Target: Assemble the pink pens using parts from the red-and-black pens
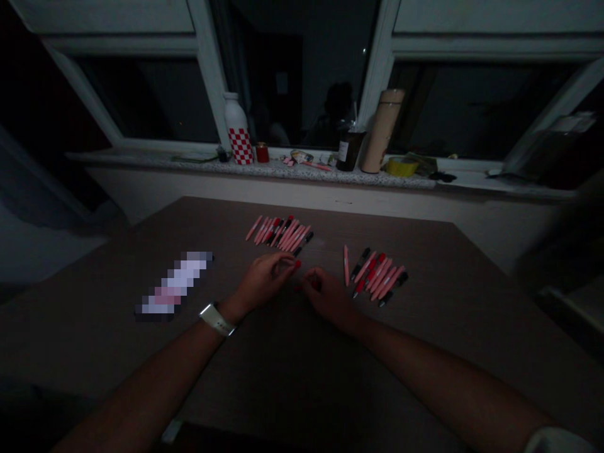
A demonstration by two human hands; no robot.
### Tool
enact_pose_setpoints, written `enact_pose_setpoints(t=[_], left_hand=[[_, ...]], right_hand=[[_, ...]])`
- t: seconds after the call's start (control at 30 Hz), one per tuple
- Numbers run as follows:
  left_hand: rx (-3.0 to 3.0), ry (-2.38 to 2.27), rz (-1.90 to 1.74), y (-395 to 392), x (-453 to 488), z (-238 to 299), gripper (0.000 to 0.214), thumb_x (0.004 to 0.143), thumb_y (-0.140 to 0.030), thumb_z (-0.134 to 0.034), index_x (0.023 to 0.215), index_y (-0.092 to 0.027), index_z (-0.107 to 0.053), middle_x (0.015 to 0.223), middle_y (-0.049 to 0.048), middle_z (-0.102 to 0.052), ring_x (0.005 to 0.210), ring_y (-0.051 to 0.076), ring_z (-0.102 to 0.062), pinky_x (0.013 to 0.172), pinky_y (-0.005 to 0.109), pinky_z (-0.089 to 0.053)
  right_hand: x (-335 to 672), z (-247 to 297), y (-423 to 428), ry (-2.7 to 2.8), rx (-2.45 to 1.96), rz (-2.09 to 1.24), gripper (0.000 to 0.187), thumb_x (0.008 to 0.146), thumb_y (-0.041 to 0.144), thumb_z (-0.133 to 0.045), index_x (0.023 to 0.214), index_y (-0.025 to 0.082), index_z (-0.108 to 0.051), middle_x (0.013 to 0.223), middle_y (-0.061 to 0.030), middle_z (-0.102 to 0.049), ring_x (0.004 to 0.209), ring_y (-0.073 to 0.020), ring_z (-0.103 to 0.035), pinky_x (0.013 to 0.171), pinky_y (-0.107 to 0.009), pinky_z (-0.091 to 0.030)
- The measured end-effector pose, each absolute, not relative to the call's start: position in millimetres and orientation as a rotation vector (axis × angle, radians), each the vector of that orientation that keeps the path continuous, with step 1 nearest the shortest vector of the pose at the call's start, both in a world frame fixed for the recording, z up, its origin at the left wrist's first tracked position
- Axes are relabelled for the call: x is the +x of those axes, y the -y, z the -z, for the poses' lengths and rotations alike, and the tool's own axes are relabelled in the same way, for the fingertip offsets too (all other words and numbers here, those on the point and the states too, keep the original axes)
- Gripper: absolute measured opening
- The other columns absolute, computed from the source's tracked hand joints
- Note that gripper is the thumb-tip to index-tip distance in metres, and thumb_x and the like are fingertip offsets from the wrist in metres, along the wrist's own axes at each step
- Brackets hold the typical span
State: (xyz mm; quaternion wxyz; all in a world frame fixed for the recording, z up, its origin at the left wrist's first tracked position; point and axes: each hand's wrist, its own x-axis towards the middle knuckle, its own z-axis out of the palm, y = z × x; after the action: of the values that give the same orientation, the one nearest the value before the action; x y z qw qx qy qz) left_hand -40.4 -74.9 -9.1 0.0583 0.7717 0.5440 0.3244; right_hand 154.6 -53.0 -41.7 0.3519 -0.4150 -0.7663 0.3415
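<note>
My left hand [262,282], with a pale watch [217,318] on its wrist, is closed in a pinch with a small red cap [297,265] at its fingertips. Close beside it, my right hand [328,299] is curled round a red pen [316,285], mostly hidden by the fingers. Beyond my left hand lies a group of pink, black and red pens [290,236]. A second group of such pens [384,277] is to the right of my right hand, with one pink pen [346,265] a little apart.
A blurred-out pale object [174,286] lies on the table [226,390] at the left. Along the windowsill [283,173] stand a red-checked white bottle [240,135], a red jar [262,153], a dark drink cup [350,150], a tan flask [382,132] and yellow tape [401,166].
</note>
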Motion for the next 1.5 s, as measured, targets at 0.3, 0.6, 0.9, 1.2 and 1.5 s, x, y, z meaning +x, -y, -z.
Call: enact_pose_setpoints(t=[0.3, 0.6, 0.9, 1.2, 1.5], left_hand=[[2.232, -2.138, -0.289, 72, -56, 12, 0.033, 0.094, -0.046, -0.046, 0.082, -0.021, -0.063, 0.083, 0.0080, -0.069, 0.071, 0.022, -0.063, 0.057, 0.030, -0.035], [2.158, -2.207, -0.165, 75, -52, 6, 0.028, 0.090, -0.041, -0.046, 0.087, -0.021, -0.066, 0.087, 0.0091, -0.071, 0.076, 0.024, -0.066, 0.059, 0.030, -0.038], [2.210, -2.212, -0.226, 78, -56, 5, 0.023, 0.086, -0.039, -0.053, 0.084, -0.020, -0.066, 0.082, 0.0104, -0.072, 0.072, 0.025, -0.067, 0.058, 0.029, -0.040], [2.265, -2.324, -0.088, 83, -61, -1, 0.033, 0.092, -0.037, -0.044, 0.089, -0.015, -0.068, 0.090, 0.0169, -0.072, 0.081, 0.027, -0.069, 0.067, 0.032, -0.048], [2.312, -2.318, -0.015, 84, -64, -1, 0.034, 0.092, -0.038, -0.043, 0.085, -0.016, -0.068, 0.086, 0.0160, -0.072, 0.077, 0.028, -0.069, 0.061, 0.031, -0.045]], right_hand=[[155, 41, 53, 1.946, -1.107, -0.875, 0.012, 0.091, 0.030, -0.058, 0.095, 0.021, -0.065, 0.075, 0.0013, -0.065, 0.068, -0.0141, -0.059, 0.063, -0.025, -0.041], [155, 41, 53, 1.940, -1.114, -0.856, 0.014, 0.091, 0.031, -0.058, 0.094, 0.020, -0.065, 0.079, 0.0005, -0.066, 0.071, -0.0144, -0.060, 0.066, -0.025, -0.042], [155, 40, 53, 1.944, -1.145, -0.863, 0.014, 0.091, 0.032, -0.057, 0.094, 0.021, -0.065, 0.077, 0.0003, -0.066, 0.069, -0.0153, -0.060, 0.064, -0.026, -0.043], [154, 41, 52, 1.914, -1.140, -0.873, 0.013, 0.091, 0.032, -0.057, 0.093, 0.021, -0.065, 0.081, -0.0007, -0.067, 0.072, -0.0153, -0.061, 0.066, -0.026, -0.044], [154, 42, 51, 1.871, -1.157, -0.890, 0.014, 0.090, 0.033, -0.058, 0.092, 0.021, -0.065, 0.079, 0.0000, -0.066, 0.070, -0.0154, -0.060, 0.065, -0.026, -0.044]])
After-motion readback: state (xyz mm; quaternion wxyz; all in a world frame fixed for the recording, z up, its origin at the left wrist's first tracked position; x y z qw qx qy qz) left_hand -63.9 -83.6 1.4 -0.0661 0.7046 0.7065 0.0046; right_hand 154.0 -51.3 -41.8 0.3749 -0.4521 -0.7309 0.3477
